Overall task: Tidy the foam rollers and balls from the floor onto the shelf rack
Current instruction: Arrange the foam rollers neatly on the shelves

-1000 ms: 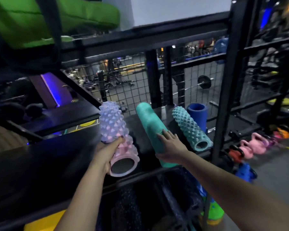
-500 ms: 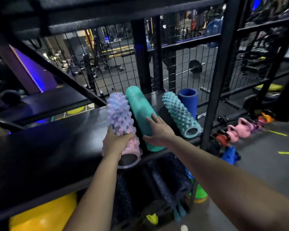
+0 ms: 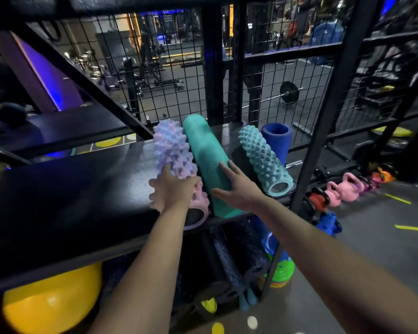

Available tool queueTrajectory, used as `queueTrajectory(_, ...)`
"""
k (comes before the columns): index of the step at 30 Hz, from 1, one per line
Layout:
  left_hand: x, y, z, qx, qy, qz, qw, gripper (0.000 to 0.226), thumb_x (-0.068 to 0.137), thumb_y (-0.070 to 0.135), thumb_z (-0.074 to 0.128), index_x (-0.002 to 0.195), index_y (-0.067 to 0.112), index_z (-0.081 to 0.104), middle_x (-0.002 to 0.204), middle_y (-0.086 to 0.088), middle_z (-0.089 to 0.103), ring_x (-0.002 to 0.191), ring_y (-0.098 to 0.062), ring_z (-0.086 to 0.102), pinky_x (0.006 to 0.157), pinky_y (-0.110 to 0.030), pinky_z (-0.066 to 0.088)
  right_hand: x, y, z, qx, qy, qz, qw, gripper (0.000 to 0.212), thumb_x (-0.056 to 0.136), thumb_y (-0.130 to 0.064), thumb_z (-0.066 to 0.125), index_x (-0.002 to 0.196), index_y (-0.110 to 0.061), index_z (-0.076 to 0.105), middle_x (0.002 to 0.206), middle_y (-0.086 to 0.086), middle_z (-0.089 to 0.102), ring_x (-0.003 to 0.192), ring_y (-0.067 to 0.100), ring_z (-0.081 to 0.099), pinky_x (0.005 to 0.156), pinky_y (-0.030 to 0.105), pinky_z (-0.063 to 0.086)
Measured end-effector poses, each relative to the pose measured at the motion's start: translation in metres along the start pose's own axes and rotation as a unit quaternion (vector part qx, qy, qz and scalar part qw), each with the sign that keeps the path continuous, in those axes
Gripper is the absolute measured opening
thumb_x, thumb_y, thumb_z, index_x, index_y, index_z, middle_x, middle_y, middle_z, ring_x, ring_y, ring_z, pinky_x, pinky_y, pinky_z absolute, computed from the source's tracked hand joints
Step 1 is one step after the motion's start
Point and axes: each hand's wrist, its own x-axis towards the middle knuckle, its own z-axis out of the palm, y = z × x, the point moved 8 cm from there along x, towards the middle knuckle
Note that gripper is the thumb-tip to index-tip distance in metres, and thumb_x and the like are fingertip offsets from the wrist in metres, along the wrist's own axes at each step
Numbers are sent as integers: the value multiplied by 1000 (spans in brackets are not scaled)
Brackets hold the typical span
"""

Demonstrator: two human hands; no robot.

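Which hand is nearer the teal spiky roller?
Right. The right hand lies on the smooth green roller next to the teal spiky roller; the left hand holds the pink roller beyond that.

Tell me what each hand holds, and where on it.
Left hand grips the pink spiky roller near its front end. Right hand rests flat on the smooth teal roller, holding nothing.
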Motion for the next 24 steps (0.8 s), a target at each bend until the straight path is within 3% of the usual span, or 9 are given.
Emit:
queueTrajectory(6, 9, -2, 10, 26, -4, 22, 999, 90, 70, 55, 77, 150, 50, 38, 149, -5, 47, 127, -37, 51, 104, -47, 40, 5, 5, 4, -12, -30, -16, 999, 96, 91, -58, 63, 164, -32, 6, 172, -2, -3, 156, 21, 14, 122, 34, 28)
queueTrajectory(9, 9, -2, 8, 50, -11, 34, 998, 85, 75, 57, 73, 151, 49, 36, 148, -9, 48, 128, -39, 51, 102, -47, 39, 2, 0, 2, -2, -74, -12, 997, 100, 85, -75, 57, 163, -34, 9, 172, -1, -3, 156, 25, 13, 125, 42, 24)
queueTrajectory(11, 6, 1, 10, 83, -15, 56, 995, 79, 79, 56, 70, 150, 46, 36, 146, -13, 49, 129, -41, 49, 99, -48, 39, -3, -2, -17, 36, -44, 4, 998, 87, 84, -85, 45, 155, -34, 38, 166, 5, 28, 143, 27, 42, 116, 51, 39)
queueTrajectory(13, 7, 1, 13, 102, -25, 70, 992, 74, 84, 57, 66, 150, 42, 36, 146, -15, 49, 131, -42, 47, 98, -48, 39, -7, 15, -53, 53, 108, 23, 992, 58, 95, -70, 48, 122, -23, 67, 124, 5, 68, 101, 20, 66, 85, 37, 56)
queueTrajectory(14, 9, -1, 14, 107, -31, 72, 991, 72, 86, 59, 64, 150, 40, 36, 146, -16, 49, 131, -43, 46, 98, -49, 39, -10, 31, -70, 12, 176, 53, 983, 49, 97, -62, 53, 118, -19, 67, 113, 4, 70, 96, 21, 65, 78, 33, 54)
queueTrajectory(15, 14, -4, 14, 112, -38, 76, 990, 73, 87, 62, 61, 150, 39, 34, 147, -16, 49, 131, -43, 47, 99, -49, 39, -11, 49, -80, -51, 197, 91, 975, 51, 96, -58, 57, 127, -18, 62, 119, 7, 67, 107, 27, 62, 83, 36, 53)
queueTrajectory(17, 20, -8, 14, 124, -53, 89, 987, 79, 87, 69, 54, 155, 39, 26, 148, -16, 50, 132, -44, 48, 101, -50, 40, -16, 85, -74, -147, 121, 182, 965, 71, 91, -57, 62, 146, -20, 38, 134, 17, 54, 125, 42, 49, 99, 46, 45)
queueTrajectory(21, 25, -18, 10, 129, -54, 95, 986, 83, 89, 72, 46, 160, 43, 13, 148, -17, 52, 131, -43, 50, 101, -49, 42, -16, 105, -58, -74, 101, 198, 972, 74, 89, -45, 64, 149, -24, 26, 132, 21, 50, 119, 45, 51, 97, 47, 47)
queueTrajectory(24, 24, -17, 10, 144, -44, 95, 984, 82, 91, 71, 44, 160, 42, 11, 150, -18, 50, 132, -42, 48, 101, -49, 42, -12, 95, -57, 59, 133, 174, 974, 70, 94, -41, 64, 151, -19, 30, 125, 12, 60, 107, 31, 60, 84, 36, 49)
